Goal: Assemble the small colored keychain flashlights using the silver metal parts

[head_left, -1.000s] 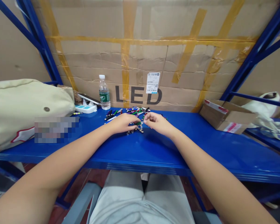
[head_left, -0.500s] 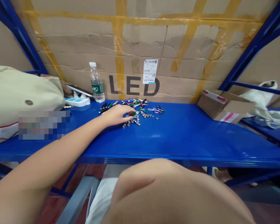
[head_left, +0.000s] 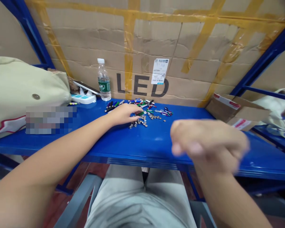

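Note:
My left hand (head_left: 124,113) rests on the blue shelf (head_left: 156,145) with its fingers curled over a small green item at the edge of a pile of small round metal pieces (head_left: 142,121). Behind the pile lie several coloured pens and clips (head_left: 142,103) and carabiner-like clips (head_left: 165,111). My right hand (head_left: 209,144) hangs in the air close to the camera, over the shelf's front right. It is smeared by motion, and its fingers look curled.
A water bottle (head_left: 104,80) stands at the back by a large taped cardboard box marked LED (head_left: 144,47). A white power strip (head_left: 83,98) and a beige bag (head_left: 21,91) lie left. An open small carton (head_left: 237,110) sits right. Blue rack posts frame both sides.
My right hand left the pile, swung up close to the camera, and now hangs lower at the right. My left hand has stayed at the pile. The camera has shifted a little.

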